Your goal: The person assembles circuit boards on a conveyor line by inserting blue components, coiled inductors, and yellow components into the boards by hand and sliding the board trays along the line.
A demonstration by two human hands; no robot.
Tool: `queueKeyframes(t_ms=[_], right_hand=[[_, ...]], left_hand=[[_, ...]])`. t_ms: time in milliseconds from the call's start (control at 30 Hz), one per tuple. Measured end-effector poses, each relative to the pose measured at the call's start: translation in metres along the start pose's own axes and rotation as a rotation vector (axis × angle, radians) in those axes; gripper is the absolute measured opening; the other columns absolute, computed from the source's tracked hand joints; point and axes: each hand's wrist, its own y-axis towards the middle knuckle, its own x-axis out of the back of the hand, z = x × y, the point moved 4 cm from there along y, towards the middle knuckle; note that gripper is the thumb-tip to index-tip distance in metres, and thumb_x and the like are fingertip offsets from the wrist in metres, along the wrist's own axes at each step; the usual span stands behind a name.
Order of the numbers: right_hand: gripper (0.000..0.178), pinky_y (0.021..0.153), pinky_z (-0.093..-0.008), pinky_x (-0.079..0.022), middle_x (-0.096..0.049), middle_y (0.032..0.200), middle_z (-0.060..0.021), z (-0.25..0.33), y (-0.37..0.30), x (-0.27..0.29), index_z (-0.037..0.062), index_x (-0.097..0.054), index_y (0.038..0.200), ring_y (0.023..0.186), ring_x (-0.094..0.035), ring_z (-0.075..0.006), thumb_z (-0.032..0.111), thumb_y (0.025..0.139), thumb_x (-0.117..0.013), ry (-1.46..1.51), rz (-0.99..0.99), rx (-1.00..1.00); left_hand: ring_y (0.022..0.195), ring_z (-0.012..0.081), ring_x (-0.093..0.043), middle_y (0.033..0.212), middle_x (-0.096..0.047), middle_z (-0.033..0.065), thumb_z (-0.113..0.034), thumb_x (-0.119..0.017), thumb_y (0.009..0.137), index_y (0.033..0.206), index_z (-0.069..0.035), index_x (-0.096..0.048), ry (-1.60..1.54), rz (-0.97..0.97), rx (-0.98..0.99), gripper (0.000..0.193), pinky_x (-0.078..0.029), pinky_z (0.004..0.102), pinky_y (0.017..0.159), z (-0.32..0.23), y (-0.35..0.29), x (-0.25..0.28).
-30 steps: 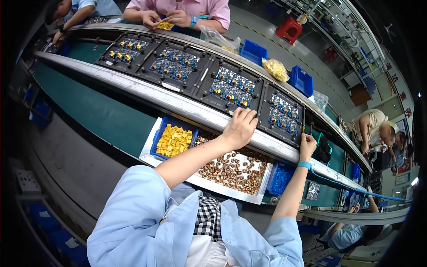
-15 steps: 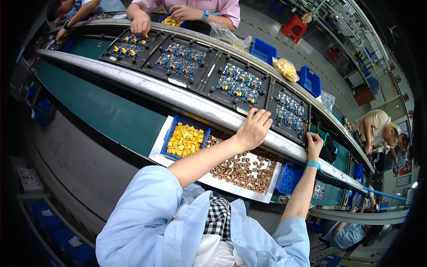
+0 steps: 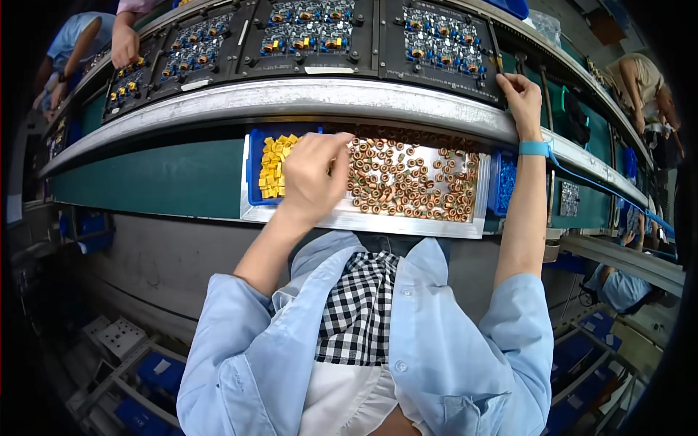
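Note:
My right hand [image 3: 522,105], a blue band round its wrist, pinches the right edge of a black board fixture [image 3: 458,85] with thumb and fingertips. That fixture carries several small circuit boards [image 3: 443,40] fitted with copper coils and blue parts. Over the parts tray, my left hand [image 3: 316,174] hangs slightly blurred, its fingers curled and their tips largely hidden. To its left is a blue bin [image 3: 254,167] of yellow block-shaped components [image 3: 273,167]; to its right, loose copper-wound ring coils [image 3: 407,182] lie in the white, metal-edged tray [image 3: 407,224].
A silver rail [image 3: 218,105] runs between the fixtures and the tray. Another blue bin [image 3: 502,182] of small blue parts stands right of the tray. A co-worker's hand [image 3: 125,47] is over the far-left fixture. A blue cord [image 3: 603,187] extends right from my wristband.
My left hand has moved back from the fixture's lower edge to above the tray. The right hand remains at the fixture's right edge. The view has turned and shifted down toward my body.

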Motion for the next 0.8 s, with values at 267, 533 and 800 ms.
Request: queueKeyframes(t_ms=[267,533,800], right_hand=[[0.014,0.064,-0.0322,-0.043,-0.061,0.073,-0.0054,0.126,-0.089,-0.05,0.0069,-0.063,0.078,0.068,-0.055,-0.0218,0.02,0.077,-0.068,0.08,-0.08,0.828],[0.007,0.074,-0.0338,-0.037,-0.062,0.074,-0.0112,0.194,-0.216,-0.198,0.0073,-0.064,0.071,0.07,-0.05,-0.0196,0.011,0.072,-0.058,-0.509,0.604,1.13],[0.01,0.069,-0.0321,-0.037,-0.06,0.071,-0.0114,0.202,-0.213,-0.207,0.0046,-0.065,0.071,0.061,-0.048,-0.0199,0.011,0.073,-0.058,-0.467,0.807,1.058]], left_hand=[[0.069,0.0336,-0.058,0.085,-0.061,0.0158,0.0,-0.056,0.074,0.089,0.004,-0.062,0.48,0.476,0.069,0.016,-0.047,0.0384,0.066,0.084,-0.028,0.015],[0.069,0.0348,-0.056,0.083,-0.057,0.0197,-0.003,-0.057,0.073,0.083,0.006,-0.059,0.281,0.848,0.337,0.014,-0.047,0.0391,0.066,0.096,-0.006,0.02],[0.067,0.0311,-0.056,0.086,-0.058,0.0213,0.0,-0.056,0.07,0.075,0.008,-0.057,0.188,0.922,0.302,0.009,-0.046,0.038,0.064,0.094,0.005,0.026]])
